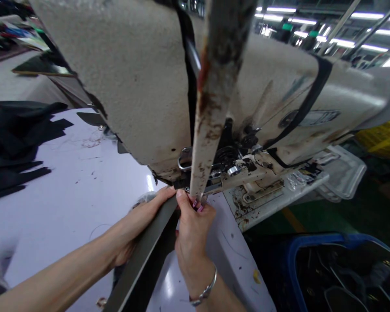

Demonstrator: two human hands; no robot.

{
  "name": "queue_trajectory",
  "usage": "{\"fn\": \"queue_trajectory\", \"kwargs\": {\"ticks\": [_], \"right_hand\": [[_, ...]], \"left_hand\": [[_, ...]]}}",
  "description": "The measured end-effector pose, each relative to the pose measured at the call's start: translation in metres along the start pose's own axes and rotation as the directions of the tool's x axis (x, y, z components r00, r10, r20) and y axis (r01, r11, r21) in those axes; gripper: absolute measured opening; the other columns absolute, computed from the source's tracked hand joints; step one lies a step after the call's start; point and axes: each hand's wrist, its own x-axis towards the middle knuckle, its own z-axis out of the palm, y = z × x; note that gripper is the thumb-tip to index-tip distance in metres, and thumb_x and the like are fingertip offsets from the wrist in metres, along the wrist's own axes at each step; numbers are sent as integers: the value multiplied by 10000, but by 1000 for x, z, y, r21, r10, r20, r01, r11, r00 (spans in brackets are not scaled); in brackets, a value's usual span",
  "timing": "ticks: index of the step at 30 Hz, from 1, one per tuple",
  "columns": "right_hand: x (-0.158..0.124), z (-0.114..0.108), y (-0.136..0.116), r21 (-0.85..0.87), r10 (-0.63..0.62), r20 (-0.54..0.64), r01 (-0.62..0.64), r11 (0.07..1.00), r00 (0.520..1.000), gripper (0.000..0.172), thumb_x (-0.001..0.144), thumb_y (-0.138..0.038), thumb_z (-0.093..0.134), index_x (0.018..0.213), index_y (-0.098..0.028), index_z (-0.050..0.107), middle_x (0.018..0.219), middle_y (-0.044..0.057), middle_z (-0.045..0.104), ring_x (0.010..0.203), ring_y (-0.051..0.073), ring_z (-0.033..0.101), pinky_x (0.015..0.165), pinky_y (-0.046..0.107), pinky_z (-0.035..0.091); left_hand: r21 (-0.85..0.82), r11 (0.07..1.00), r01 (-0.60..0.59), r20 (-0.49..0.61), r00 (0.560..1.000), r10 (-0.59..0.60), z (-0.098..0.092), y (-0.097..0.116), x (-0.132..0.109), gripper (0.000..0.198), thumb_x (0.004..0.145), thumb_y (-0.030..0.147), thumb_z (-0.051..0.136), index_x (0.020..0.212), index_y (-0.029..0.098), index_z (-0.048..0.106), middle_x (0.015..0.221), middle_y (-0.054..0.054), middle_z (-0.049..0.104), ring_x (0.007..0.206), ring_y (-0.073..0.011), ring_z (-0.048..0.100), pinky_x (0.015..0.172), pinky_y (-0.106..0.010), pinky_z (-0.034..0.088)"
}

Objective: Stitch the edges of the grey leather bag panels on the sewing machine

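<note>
A long dark grey-green strip of material (pixel 149 255), folded lengthwise, runs from the bottom of the view up to the sewing machine (pixel 133 86). My left hand (pixel 143 223) grips its left edge, fingertips close under the machine head. On the right side, my right hand (pixel 193 229) is closed on the strip's upper end, thumb on top. Small pink patches and a bit of metal show by its fingers; what they are I cannot tell. A stained upright bar (pixel 211 99) partly hides the stitching area, so the needle does not show.
Dark cloth pieces (pixel 16 147) lie at the left on the white table (pixel 71 190), with loose threads about. A blue-rimmed bin (pixel 295 255) with dark contents stands at lower right. A clear plastic tray (pixel 347 169) sits beyond the machine bed.
</note>
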Motion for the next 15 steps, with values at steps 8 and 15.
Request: {"fn": "queue_trajectory", "kwargs": {"ticks": [8, 15], "right_hand": [[12, -17, -29, -62, 95, 104, -89, 994, 990, 198, 693, -260, 813, 601, -138, 688, 592, -8, 633, 548, 119, 543, 543, 229, 457], [27, -29, -41, -157, 154, 202, -124, 980, 967, 197, 638, -245, 823, 579, -136, 671, 567, 1, 625, 493, 116, 518, 500, 238, 437]], "left_hand": [[-294, 938, -181, -98, 982, 159, 43, -38, -7, 481, 809, 481, 746, 1214, 228, 692, 790, -36, 776, 605, -211, 730, 533, -276, 596], [-479, 823, -304, -124, 952, 280, 67, -47, -4, 386, 889, 374, 684, 1243, 221, 664, 886, -23, 776, 781, -180, 754, 709, -250, 610]]}}
